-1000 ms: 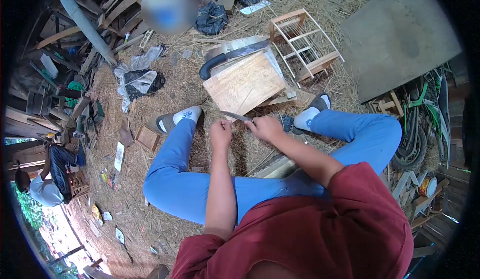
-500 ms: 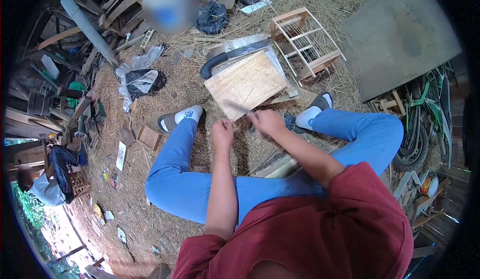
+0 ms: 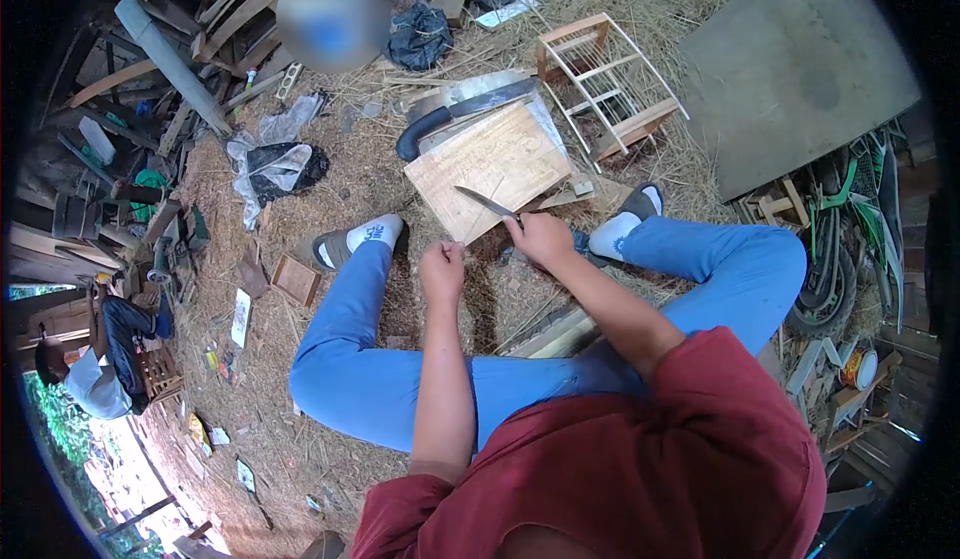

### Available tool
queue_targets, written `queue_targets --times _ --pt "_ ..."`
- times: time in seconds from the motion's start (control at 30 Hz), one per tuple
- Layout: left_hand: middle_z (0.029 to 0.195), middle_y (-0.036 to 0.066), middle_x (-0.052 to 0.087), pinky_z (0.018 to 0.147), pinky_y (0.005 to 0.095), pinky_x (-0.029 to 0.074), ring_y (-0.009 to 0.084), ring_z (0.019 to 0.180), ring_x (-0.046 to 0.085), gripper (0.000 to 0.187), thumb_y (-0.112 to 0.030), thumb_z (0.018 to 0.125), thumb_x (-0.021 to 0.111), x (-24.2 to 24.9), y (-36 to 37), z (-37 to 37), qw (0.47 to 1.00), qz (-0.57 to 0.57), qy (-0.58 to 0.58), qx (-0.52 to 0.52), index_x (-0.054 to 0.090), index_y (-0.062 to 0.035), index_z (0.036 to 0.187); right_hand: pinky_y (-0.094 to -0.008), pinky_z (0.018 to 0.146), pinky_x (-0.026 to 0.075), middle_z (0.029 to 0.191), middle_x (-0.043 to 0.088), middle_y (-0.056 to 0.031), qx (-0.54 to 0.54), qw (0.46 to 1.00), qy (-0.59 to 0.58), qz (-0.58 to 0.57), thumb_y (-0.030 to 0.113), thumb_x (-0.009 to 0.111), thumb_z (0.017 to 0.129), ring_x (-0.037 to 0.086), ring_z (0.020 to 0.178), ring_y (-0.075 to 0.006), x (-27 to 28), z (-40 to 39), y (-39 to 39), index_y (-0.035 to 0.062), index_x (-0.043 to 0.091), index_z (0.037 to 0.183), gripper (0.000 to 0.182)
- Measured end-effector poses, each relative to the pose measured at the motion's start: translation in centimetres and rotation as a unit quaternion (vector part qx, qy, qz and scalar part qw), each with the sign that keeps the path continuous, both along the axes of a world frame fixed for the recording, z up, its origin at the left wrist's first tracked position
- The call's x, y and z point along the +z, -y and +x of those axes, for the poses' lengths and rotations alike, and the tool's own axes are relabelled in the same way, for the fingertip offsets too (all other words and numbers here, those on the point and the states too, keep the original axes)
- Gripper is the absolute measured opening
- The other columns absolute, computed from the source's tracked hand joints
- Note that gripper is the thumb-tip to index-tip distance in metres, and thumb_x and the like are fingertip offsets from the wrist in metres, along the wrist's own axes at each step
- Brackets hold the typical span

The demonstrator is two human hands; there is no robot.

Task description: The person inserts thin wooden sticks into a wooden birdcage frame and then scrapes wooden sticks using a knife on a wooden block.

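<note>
Just off the near corner of the wooden board, the left hand pinches what looks like 1 thin sliver. Right of that corner, the right hand grips a knife, its blade slanting forward-left over the board.
</note>
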State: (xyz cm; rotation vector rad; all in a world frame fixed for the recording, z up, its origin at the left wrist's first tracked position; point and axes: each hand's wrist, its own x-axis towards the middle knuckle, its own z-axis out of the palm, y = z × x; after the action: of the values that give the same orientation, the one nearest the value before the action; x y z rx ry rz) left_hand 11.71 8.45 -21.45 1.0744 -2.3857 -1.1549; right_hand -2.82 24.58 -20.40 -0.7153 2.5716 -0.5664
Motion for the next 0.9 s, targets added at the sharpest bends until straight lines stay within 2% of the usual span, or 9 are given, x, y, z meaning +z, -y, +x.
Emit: queue_targets --times 0.07,0.13,0.2,0.27,0.4,0.53,0.67,0.8,0.9 --pt "0.074 0.019 0.07 0.063 0.0426 0.052 0.0331 0.066 0.069 0.022 -0.02 0.09 0.073 -0.3 0.0 0.1 1.0 0.004 0.015 0.003 0.07 0.0012 0.084 -0.0535 0.07 0.057 0.076 0.071 -0.0216 -0.031 0.999 -0.007 -0.018 0.058 0.048 0.099 0.071 0.074 -0.0419 -1.0 2.1 -0.2 0.0056 0.073 0.083 0.06" --pt "0.074 0.019 0.07 0.063 0.0426 0.052 0.0329 0.065 0.068 0.022 -0.02 0.09 0.074 -0.4 0.2 0.2 1.0 -0.005 0.016 -0.003 0.069 0.0013 0.084 -0.0522 0.074 0.057 0.084 0.073 -0.0224 0.163 0.986 -0.002 0.038 0.06 0.044 0.1 0.073 0.081 -0.0406 1.4 3.2 -0.7 0.0057 0.076 0.086 0.065" --pt "0.073 0.018 0.07 0.063 0.0426 0.052 0.0327 0.065 0.068 0.022 -0.02 0.09 0.074 -0.3 0.1 0.1 1.0 -0.013 0.017 -0.006 0.069 0.0014 0.084 -0.0543 0.069 0.057 0.076 0.071 -0.023 0.164 0.986 -0.042 0.004 0.054 0.045 0.102 0.071 0.074 -0.0415 -0.6 1.3 -1.0 0.0057 0.074 0.081 0.06" --pt "0.072 0.018 0.07 0.062 0.0417 0.051 0.031 0.063 0.067 0.023 -0.02 0.09 0.074 0.5 -0.1 0.0 1.0 -0.004 0.007 0.001 0.069 0.0018 0.083 -0.0539 0.07 0.057 0.077 0.072 -0.0219 -0.068 0.997 -0.032 -0.015 0.058 0.047 0.1 0.072 0.075 -0.0416 -2.4 -1.1 -0.5 0.0072 0.074 0.082 0.06" --pt "0.072 0.018 0.069 0.061 0.0404 0.051 0.0285 0.062 0.067 0.024 -0.02 0.091 0.073 0.7 0.0 -0.1 1.0 0.003 -0.003 -0.008 0.069 0.0019 0.082 -0.0544 0.071 0.057 0.081 0.072 -0.0238 0.139 0.99 -0.031 0.012 0.055 0.045 0.102 0.071 0.078 -0.0414 1.2 1.4 -1.7 0.0044 0.074 0.083 0.061" --pt "0.07 0.016 0.069 0.062 0.0387 0.051 0.0257 0.062 0.067 0.023 -0.018 0.092 0.072 0.5 0.0 -0.1 1.0 0.014 -0.005 -0.008 0.068 0.0026 0.081 -0.0536 0.073 0.057 0.081 0.072 -0.0232 -0.058 0.998 0.002 0.008 0.059 0.046 0.1 0.072 0.077 -0.0418 -1.3 -1.8 -1.3 0.0064 0.075 0.083 0.062" --pt "0.073 0.015 0.072 0.067 0.0362 0.054 0.0235 0.066 0.07 0.024 -0.02 0.092 0.071 1.5 -0.2 0.0 0.999 0.031 0.008 -0.012 0.07 0.0024 0.082 -0.0524 0.073 0.057 0.081 0.072 -0.0229 0.16 0.986 -0.026 0.024 0.057 0.043 0.102 0.072 0.078 -0.0406 0.7 1.5 -1.6 0.0054 0.076 0.085 0.063" --pt "0.073 0.015 0.071 0.067 0.0363 0.054 0.0231 0.066 0.069 0.025 -0.02 0.092 0.071 0.6 -0.1 0.2 1.0 0.019 0.006 -0.01 0.07 0.0028 0.082 -0.0518 0.076 0.057 0.083 0.072 -0.0225 -0.019 1.0 -0.012 -0.008 0.061 0.045 0.099 0.072 0.082 -0.0407 -0.8 0.2 -0.2 0.0067 0.076 0.086 0.064" --pt "0.072 0.015 0.071 0.066 0.0359 0.054 0.0238 0.065 0.069 0.026 -0.021 0.092 0.072 0.2 0.2 0.0 1.0 0.008 0.014 -0.013 0.069 0.0031 0.083 -0.0525 0.074 0.057 0.081 0.072 -0.0229 0.075 0.997 0.011 -0.001 0.061 0.045 0.099 0.072 0.079 -0.0407 0.1 2.3 -0.6 0.0064 0.075 0.085 0.064"
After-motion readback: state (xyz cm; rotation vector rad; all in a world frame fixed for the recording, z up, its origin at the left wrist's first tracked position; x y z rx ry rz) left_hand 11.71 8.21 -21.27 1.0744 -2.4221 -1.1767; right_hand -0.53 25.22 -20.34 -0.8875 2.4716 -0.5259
